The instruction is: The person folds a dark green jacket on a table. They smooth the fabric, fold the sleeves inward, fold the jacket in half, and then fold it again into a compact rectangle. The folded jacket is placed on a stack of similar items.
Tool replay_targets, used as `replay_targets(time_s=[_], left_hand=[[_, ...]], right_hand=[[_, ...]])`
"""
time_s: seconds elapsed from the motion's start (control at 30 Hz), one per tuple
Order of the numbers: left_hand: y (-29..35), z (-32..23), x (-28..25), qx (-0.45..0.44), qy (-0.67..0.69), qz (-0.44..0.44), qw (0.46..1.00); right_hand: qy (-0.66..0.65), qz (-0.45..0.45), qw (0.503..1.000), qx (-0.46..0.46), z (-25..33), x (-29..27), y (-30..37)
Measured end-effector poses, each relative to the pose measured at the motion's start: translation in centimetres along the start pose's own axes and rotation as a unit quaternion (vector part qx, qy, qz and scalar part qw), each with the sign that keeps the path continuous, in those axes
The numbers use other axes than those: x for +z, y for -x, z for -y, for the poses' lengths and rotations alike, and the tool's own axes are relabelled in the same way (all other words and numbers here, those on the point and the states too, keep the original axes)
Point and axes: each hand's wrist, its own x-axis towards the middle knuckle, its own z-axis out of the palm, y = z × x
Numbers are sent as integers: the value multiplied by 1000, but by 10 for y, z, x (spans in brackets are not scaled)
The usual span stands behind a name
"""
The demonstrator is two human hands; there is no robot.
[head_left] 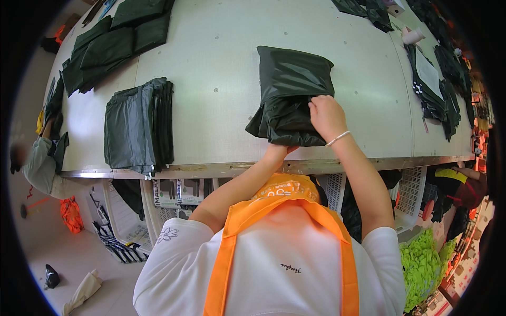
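A folded dark green garment (295, 73), in thin shiny cloth, lies in front of me on the white table. Across its middle runs an open fold, like a pocket mouth, with bunched cloth (287, 124) below it. My right hand (328, 117) is closed on the cloth at the right end of that fold, its fingertips partly tucked in. Under the near edge of the garment sits my left hand (279, 151), palm side partly showing; the cloth hides its fingers. To the left stands a neat stack of folded dark green garments (138, 125).
More dark green folded pieces (113, 47) lie at the far left of the table (216, 68). Dark garments with a white sheet (429, 73) and a white roll (412, 36) are at right. White baskets (411, 197) stand below the table edge. People work at both sides.
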Motion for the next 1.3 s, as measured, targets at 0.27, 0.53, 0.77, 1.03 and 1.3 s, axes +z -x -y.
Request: replay_targets(time_s=[0.27, 0.53, 0.77, 1.03, 1.3], left_hand=[[-3, 0, -2, -5, -2, 27, 1000], [6, -1, 3, 9, 15, 28, 999], [10, -44, 20, 58, 32, 36, 997], [57, -128, 59, 135, -666, 157, 717], [15, -149, 89, 528, -829, 115, 145]], right_hand=[[169, -10, 970, -173, 14, 1, 12], [-147, 95, 969, -176, -1, 0, 29], [-377, 23, 925, 45, -7, 18, 118], [-799, -42, 522, 295, 9, 62, 52], [-763, -10, 607, 222, 9, 36, 46]])
